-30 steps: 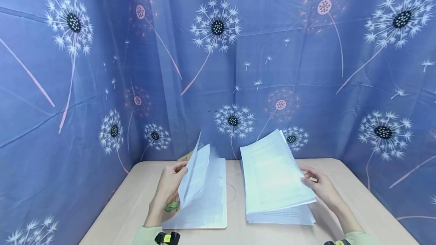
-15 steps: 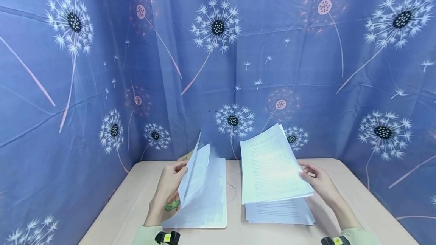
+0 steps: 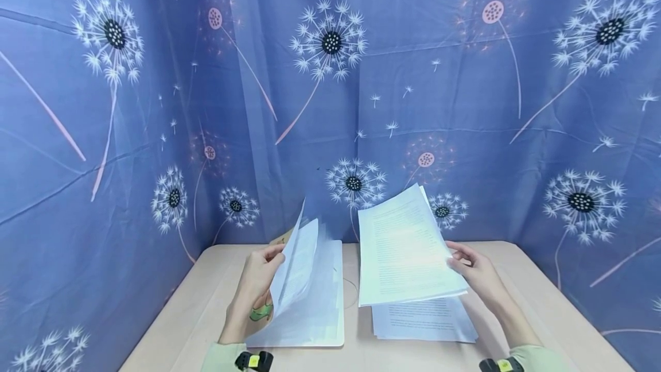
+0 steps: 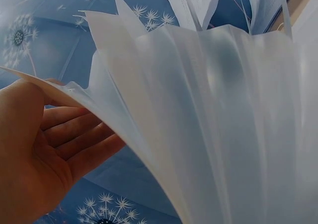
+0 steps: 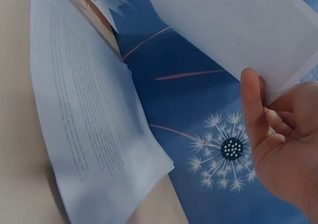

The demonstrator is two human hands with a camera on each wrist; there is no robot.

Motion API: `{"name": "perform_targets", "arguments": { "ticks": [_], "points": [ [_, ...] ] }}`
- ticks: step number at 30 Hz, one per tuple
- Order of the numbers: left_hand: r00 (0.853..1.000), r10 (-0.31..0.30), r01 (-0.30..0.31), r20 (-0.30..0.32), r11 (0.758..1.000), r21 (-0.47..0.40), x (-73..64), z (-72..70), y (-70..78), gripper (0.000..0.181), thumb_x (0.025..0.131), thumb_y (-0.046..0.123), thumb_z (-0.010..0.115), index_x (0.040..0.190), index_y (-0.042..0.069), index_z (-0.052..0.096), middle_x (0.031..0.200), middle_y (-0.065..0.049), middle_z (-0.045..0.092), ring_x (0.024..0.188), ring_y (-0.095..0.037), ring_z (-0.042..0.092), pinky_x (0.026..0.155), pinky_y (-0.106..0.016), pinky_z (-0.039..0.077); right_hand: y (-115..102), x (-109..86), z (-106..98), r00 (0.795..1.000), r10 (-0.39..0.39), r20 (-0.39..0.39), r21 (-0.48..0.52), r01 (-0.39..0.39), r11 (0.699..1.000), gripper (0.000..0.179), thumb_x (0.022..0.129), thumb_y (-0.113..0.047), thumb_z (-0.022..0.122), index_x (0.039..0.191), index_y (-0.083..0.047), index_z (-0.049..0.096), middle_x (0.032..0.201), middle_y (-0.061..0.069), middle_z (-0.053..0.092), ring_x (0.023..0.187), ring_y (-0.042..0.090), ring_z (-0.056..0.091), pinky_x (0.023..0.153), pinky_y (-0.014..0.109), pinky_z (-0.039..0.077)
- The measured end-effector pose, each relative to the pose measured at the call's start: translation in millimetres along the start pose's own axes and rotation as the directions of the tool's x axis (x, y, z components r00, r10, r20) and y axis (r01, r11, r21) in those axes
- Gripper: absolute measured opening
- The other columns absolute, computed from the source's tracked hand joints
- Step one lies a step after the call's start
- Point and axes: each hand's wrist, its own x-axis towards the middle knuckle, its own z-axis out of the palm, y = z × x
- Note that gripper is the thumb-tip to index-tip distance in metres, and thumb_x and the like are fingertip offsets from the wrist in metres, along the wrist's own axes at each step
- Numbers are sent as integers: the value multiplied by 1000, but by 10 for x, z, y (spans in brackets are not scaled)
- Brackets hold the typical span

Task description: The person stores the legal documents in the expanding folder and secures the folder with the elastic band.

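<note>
A folder with clear plastic pockets [image 3: 315, 317] lies opened on the left of the table. My left hand [image 3: 258, 280] grips its cover and raised leaves at the left edge, thumb on the inner side. In the left wrist view the translucent pockets [image 4: 223, 110] fan out beside that hand [image 4: 44, 154]. On the right, my right hand [image 3: 482, 280] pinches several printed sheets [image 3: 405, 251] by their right edge, tilted up. Beneath them a stack of printed paper [image 3: 420, 323] rests on the table. The right wrist view shows the held sheets [image 5: 238, 25] apart from the lower stack [image 5: 94, 110].
The pale table [image 3: 356, 355] has a blue curtain [image 3: 330, 102] with dandelion prints behind it and along its sides. A narrow strip of tabletop separates the folder from the paper stack. A black band [image 3: 254, 360] circles each wrist.
My right hand has lifted its sheets and moved them slightly left, exposing more of the lower stack's near part. My left hand and the folder have stayed in place.
</note>
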Motion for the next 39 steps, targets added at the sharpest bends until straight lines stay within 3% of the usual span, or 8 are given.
{"name": "perform_targets", "arguments": {
  "ticks": [11, 20, 30, 39],
  "points": [
    [1000, 10, -10, 3, 1000, 0, -1, 0, -12, 32, 95, 16, 58, 123, 10, 71, 114, -10, 73, 97, -17, 67, 85, -36, 52, -119, 47, 110, 998, 44, 37, 26, -45, 999, 49, 98, -16, 62, 140, 5, 50, 93, 6, 56, 68, 6, 48, 60, 26, 39],
    [1000, 11, -11, -15, 1000, 10, 16, 17, -18, 31, 94, 16, 58, 122, 11, 72, 111, -7, 74, 101, -20, 68, 87, -38, 54, -211, 113, 202, 996, 63, 58, 9, -64, 998, 49, 98, -18, 62, 141, 1, 51, 97, 10, 55, 64, 7, 44, 59, 26, 39],
    [1000, -3, 3, 0, 1000, -3, 11, 9, -1, 32, 95, 17, 59, 123, 10, 71, 112, -7, 74, 100, -19, 69, 88, -40, 54, -332, 173, 343, 993, 76, 85, 70, -82, 994, 49, 98, -14, 62, 141, 2, 50, 93, 6, 55, 53, 4, 34, 51, 23, 35],
    [1000, -8, 8, 9, 1000, -9, 6, 6, -1, 32, 95, 16, 58, 124, 10, 71, 112, -9, 74, 93, -17, 67, 80, -32, 50, -327, 219, 492, 993, 83, 79, 90, -90, 992, 47, 96, -10, 63, 139, 4, 52, 90, 3, 53, 50, 0, 33, 48, 19, 33]
  ]
}}
